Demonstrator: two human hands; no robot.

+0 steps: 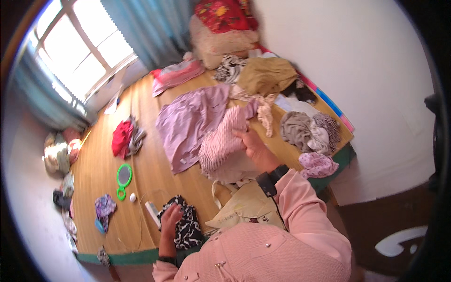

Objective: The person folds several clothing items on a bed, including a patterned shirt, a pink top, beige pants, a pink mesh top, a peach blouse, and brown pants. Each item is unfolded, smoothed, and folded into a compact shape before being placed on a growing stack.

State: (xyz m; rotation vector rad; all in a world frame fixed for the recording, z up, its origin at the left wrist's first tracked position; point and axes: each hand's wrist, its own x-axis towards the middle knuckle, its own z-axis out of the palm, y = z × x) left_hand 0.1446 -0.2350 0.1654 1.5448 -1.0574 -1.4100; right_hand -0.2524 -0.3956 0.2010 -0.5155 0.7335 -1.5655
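Note:
My right hand [255,146] grips a pink striped knit garment [223,137], lifted in front of me with its lower part hanging down. Its dark-striped portion faces left. My left hand [171,216] is at a folded black-and-white patterned cloth [186,225] near the front edge; its fingers are blurred, and whether they pinch the cloth is unclear. A mauve shirt [188,123] lies spread out just beyond the pink garment. Close to my body rests a cream cloth bag [243,204] with printed writing and a strap, partly covered by the garment.
Clothes heaps sit to the right, including a tan garment [267,75], a grey-brown bundle [296,130] and a pink patterned cloth [319,165]. Leftward on the wooden-slat mat [148,176] are a red garment [122,137], a green-rimmed hand mirror [124,176], a white power strip [152,213] and its cord.

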